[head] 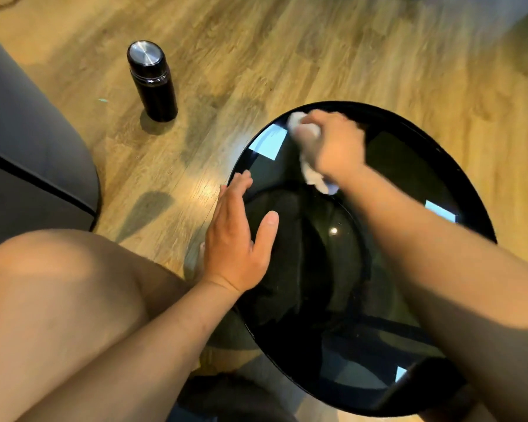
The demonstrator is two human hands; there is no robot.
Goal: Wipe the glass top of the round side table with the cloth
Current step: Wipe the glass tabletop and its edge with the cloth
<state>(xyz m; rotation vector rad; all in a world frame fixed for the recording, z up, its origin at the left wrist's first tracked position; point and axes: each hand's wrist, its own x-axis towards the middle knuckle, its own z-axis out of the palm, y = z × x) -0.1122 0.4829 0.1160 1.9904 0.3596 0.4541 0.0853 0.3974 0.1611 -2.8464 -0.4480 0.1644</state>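
A seated person leans over a round black bench (pixel 477 196) in the right half of the frame, wiping its glass (pixel 403 166) with a white cloth (pixel 310 169). The right grip (pixel 333 144), reaching in from the lower right, has its fingers curled round the bunched cloth. It presses the cloth on the glass near the far rim, in the upper centre of the frame, and a loose tail trails toward the middle of the glass. Cloth and knuckles are blurred, which suggests a stroke in progress along the far edge. The left grip (pixel 238 236) lies spread and flat at the bench's left edge, fingers straight, thumb out over the glass, holding nothing. It looks placed there to steady the bench against the push of the wipe, though contact with the rim cannot be confirmed. A black flask (pixel 152 80) with a steel cap stands upright on the wood floor (pixel 287 50) at upper left, well apart from the bench, a spot that leaves the glass bare for wiping. A grey sofa (pixel 28 141) fills the left edge and a bare knee (pixel 58 284) the lower left. Bright patches of reflected light show on the glass; whether the near half has been wiped cannot be told.
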